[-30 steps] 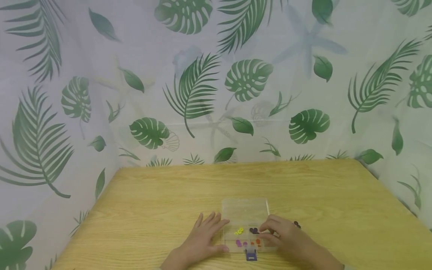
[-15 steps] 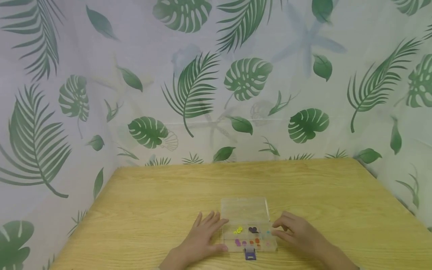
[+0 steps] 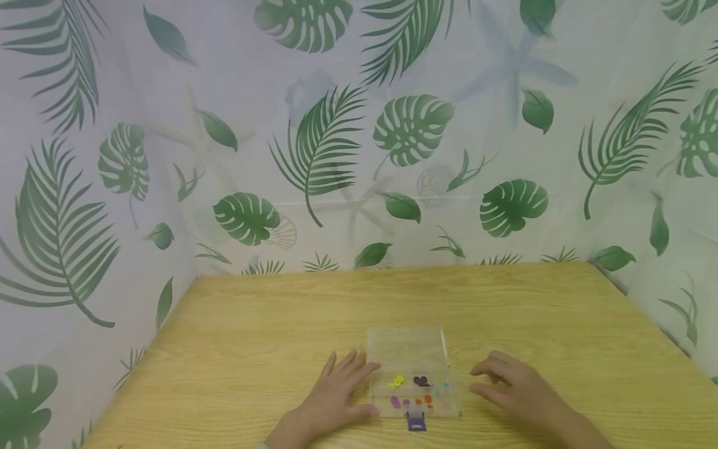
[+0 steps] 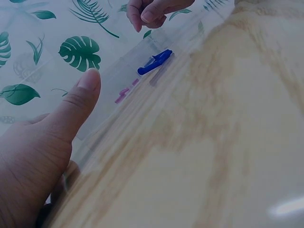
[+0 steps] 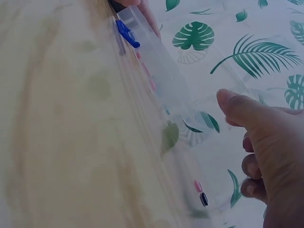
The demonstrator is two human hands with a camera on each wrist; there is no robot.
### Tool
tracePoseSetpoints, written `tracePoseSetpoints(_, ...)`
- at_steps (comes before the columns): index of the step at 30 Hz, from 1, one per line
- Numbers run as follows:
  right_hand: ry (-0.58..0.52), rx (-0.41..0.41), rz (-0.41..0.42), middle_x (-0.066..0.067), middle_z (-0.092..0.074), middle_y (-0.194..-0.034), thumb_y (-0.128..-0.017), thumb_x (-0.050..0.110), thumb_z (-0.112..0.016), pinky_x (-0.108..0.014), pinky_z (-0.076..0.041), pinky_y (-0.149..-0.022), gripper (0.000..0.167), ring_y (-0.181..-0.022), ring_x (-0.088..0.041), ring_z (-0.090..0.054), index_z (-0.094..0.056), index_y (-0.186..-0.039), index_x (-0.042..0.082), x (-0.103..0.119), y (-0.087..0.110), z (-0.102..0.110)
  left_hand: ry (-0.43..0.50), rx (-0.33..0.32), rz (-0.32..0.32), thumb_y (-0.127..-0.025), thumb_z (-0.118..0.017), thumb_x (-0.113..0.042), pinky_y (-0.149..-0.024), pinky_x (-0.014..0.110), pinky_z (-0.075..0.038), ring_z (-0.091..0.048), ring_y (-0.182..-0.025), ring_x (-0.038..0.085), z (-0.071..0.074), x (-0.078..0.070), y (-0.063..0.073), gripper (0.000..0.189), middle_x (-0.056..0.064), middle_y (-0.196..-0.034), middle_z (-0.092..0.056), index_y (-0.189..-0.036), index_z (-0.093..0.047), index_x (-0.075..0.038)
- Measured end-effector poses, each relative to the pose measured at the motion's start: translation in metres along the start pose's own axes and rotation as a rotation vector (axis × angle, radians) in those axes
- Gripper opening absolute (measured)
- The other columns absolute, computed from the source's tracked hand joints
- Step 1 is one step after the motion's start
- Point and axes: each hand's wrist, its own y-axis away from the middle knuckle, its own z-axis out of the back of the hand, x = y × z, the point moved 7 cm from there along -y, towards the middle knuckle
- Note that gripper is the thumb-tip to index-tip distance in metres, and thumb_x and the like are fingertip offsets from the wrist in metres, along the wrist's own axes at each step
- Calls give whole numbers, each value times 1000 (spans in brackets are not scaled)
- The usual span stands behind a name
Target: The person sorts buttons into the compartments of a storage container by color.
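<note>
A clear plastic compartment box (image 3: 378,408) lies on the table with its transparent lid (image 3: 405,346) raised back and a blue latch (image 3: 416,421) at its front. Small pieces sit in its compartments: yellow pieces (image 3: 398,380), black pieces (image 3: 421,380), purple pieces (image 3: 396,402) and orange pieces (image 3: 427,399). My left hand (image 3: 335,393) rests at the box's left side, fingers spread. Right of the box, apart from it, hovers my right hand (image 3: 518,386), fingers loosely bent and thumb out. Nothing shows between its fingertips in the right wrist view.
A small pink piece (image 5: 198,185) and a black piece (image 5: 204,199) lie outside the box near my right hand. The wooden table (image 3: 269,330) reaches back to a leaf-patterned cloth (image 3: 336,156) that encloses it at the back and sides.
My right hand has drawn back from over the box's right compartments to the right, uncovering the pieces there. The left hand stays at the box's left edge.
</note>
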Motion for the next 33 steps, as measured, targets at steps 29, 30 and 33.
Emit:
tracePoseSetpoints(29,-91,256,-718,5,-57,-91,-84,22,-72,-20,-51,-69,15,-82,-1,-54,-65,-95,14,-60,41,7,-4,0,-6,-87,-54,-57,-111,64,-7,-23,-142,37,-1,0,0,71,17,-152,-29,-146,-34,-23)
tracePoseSetpoints(30,-84,259,-713,5,-57,-91,-84,23,-73,-20,-50,-69,16,-81,0,-52,-65,-94,14,-60,41,7,-6,-1,-7,-87,-54,-57,-111,64,-7,-23,-141,37,-1,0,0,71,17,-152,-29,-146,-34,-23)
tracePoseSetpoints(33,-64,265,-709,5,-55,-88,-83,22,-73,-20,-48,-65,15,-77,-1,-48,-65,-93,14,-61,42,5,-9,1,-9,-87,-55,-57,-111,64,-7,-23,-141,37,-1,0,0,71,18,-152,-29,-146,-34,-23)
